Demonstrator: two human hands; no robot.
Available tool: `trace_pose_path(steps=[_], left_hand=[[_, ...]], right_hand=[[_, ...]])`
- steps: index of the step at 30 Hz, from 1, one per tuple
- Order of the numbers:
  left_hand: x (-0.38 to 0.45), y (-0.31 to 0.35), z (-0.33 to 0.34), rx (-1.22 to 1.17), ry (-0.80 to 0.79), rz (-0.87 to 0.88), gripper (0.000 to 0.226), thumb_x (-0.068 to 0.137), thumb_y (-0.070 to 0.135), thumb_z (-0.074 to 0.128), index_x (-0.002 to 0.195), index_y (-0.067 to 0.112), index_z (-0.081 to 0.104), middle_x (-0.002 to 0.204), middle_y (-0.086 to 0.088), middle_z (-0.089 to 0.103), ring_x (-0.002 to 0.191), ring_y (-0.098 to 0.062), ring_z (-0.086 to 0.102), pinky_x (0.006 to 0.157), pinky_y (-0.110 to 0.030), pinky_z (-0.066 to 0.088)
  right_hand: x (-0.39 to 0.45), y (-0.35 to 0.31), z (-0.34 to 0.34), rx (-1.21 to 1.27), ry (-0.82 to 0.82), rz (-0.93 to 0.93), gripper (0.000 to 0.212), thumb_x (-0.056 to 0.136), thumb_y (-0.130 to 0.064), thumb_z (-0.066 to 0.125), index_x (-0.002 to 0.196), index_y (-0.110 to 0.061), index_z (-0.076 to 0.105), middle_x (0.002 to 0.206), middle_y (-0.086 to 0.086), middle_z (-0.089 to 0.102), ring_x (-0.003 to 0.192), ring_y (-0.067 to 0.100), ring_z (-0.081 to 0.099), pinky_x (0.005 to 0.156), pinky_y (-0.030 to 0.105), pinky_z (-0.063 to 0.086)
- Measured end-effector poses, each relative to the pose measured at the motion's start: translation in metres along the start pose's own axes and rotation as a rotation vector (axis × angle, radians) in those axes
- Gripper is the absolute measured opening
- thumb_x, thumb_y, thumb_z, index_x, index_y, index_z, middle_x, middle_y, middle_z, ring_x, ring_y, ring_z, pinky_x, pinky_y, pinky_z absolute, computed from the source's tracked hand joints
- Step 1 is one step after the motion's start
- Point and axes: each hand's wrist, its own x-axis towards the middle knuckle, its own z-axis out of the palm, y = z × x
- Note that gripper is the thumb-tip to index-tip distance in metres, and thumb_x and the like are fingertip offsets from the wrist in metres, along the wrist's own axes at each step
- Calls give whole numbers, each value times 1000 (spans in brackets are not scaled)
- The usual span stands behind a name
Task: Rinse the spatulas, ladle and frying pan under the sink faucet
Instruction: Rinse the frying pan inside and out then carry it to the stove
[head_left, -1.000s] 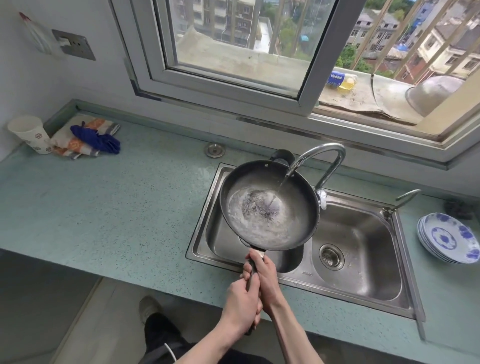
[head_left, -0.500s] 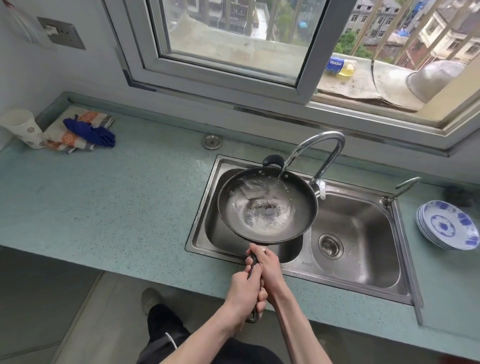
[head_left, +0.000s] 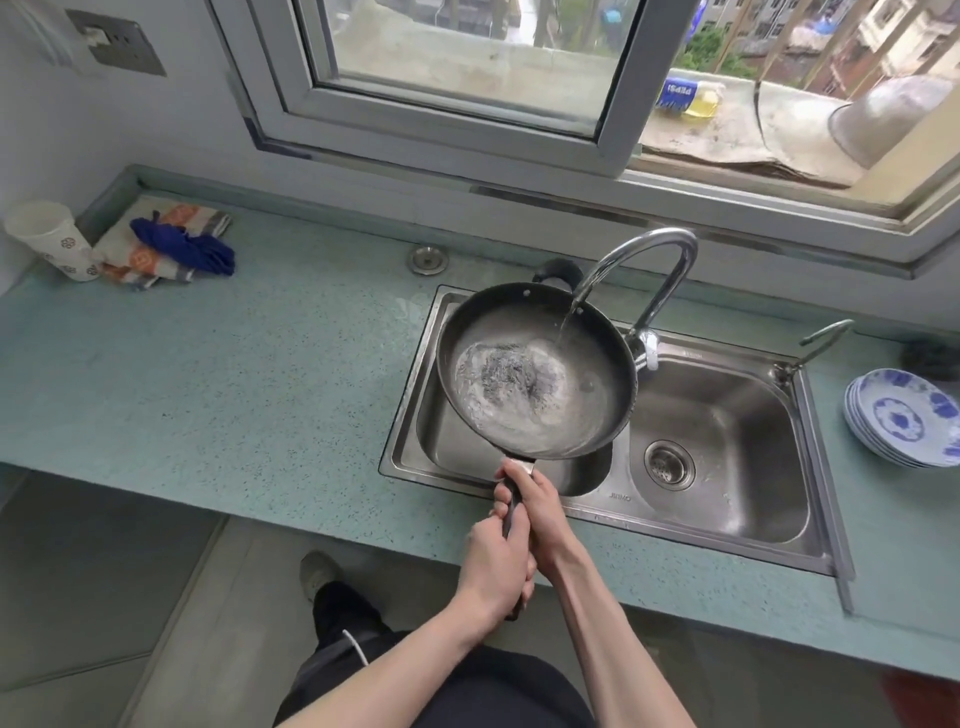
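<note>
A dark round frying pan (head_left: 597, 338) hangs over the left basin of a steel double sink (head_left: 717, 431), with swirling water pooled in its bottom. Water runs from the curved chrome faucet (head_left: 649, 249) onto the pan's far right inner wall. Both hands grip the pan's black handle: my right hand (head_left: 540, 506) nearer the pan, my left hand (head_left: 493, 566) behind it at the handle's end. A dark rounded object (head_left: 558, 270) shows behind the pan's far rim. No spatulas or ladle can be made out.
Blue-patterned plates (head_left: 904, 415) are stacked right of the sink. On the green counter (head_left: 234, 374), folded cloths (head_left: 171, 249) and a paper cup (head_left: 52, 239) lie far left, a small metal disc (head_left: 428, 259) behind the sink. A second small tap (head_left: 821, 340) stands at the sink's back right.
The pan has been tilting and shifting under the stream, moving the water around inside; the stream now hits its far right wall. Both hands stay on the handle.
</note>
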Motion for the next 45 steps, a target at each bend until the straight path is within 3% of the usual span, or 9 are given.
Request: trace_pose_path(steps=[6, 15, 21, 31, 38, 45], left_hand=[[-3, 22, 10, -3, 75, -67, 50, 107, 36, 40, 67, 8, 52, 48, -7, 53, 35, -23, 49, 34, -22, 35], [3, 12, -3, -184, -93, -167, 43, 106, 39, 41, 68, 19, 41, 52, -5, 42, 38, -18, 39, 44, -24, 32], [9, 1, -11, -234, -149, -187, 45, 107, 41, 40, 70, 16, 42, 50, -7, 37, 36, -17, 35, 39, -22, 32], [5, -5, -13, -22, -30, -32, 44, 108, 37, 42, 74, 9, 45, 49, -9, 45, 35, -22, 42, 38, -29, 33], [-1, 14, -11, 108, 83, -10, 43, 108, 36, 41, 77, 9, 53, 47, -5, 54, 36, -24, 50, 34, -24, 36], [2, 26, -8, -69, 13, -114, 44, 106, 34, 43, 69, 11, 47, 51, -8, 47, 36, -21, 43, 40, -25, 33]], right_hand=[[6, -8, 2, 65, -41, 81, 24, 104, -23, 57, 85, -9, 58, 58, 1, 47, 43, 10, 47, 40, 18, 40], [2, -5, 0, -110, 64, -10, 25, 102, -24, 62, 86, -7, 57, 61, 6, 52, 46, 17, 50, 44, 23, 44], [2, 1, -4, -244, 89, -124, 27, 102, -27, 63, 82, -10, 58, 68, 12, 56, 52, 22, 56, 50, 27, 47], [2, 11, 0, -72, -11, -48, 26, 102, -32, 64, 96, -9, 57, 65, 5, 52, 52, 18, 50, 49, 25, 44], [11, 8, 11, 101, -75, 12, 22, 103, -29, 61, 89, -11, 59, 61, 1, 48, 47, 13, 48, 46, 22, 41], [10, -5, 13, 24, 3, 24, 26, 104, -22, 60, 83, -7, 59, 58, 4, 51, 42, 13, 49, 40, 20, 41]])
